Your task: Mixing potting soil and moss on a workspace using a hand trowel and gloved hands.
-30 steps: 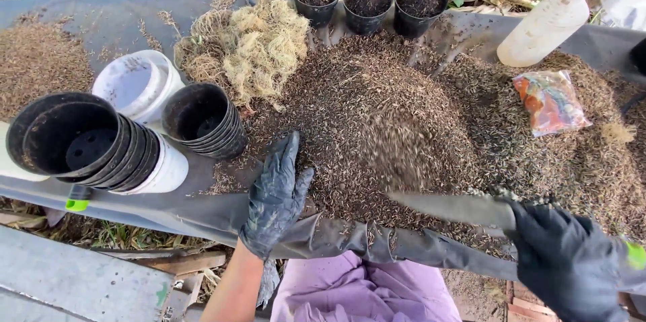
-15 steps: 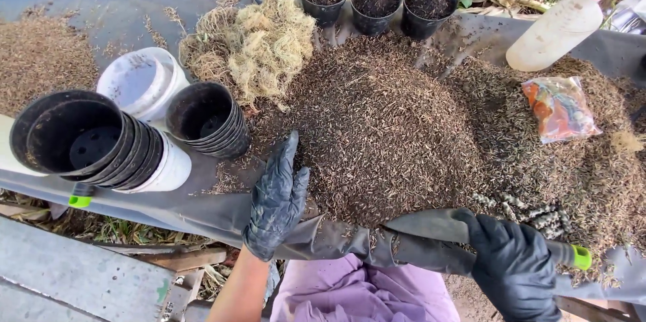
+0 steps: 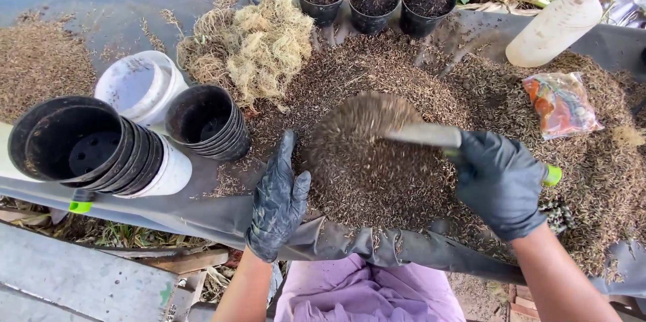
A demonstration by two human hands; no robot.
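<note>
Trowel (image 3: 431, 136) now lifted over soil heap (image 3: 377, 160) by right hand (image 3: 501, 181).

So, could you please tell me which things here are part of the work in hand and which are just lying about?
In use: right hand holding trowel; left hand; potting mix.

Lying about: spray bottle, plastic packet, dry roots, stacked black pots, white tub.

Between my left hand (image 3: 279, 201) and right hand (image 3: 501, 184) I see open mulch (image 3: 377, 174); stacked pots (image 3: 208, 123) block the left.
</note>
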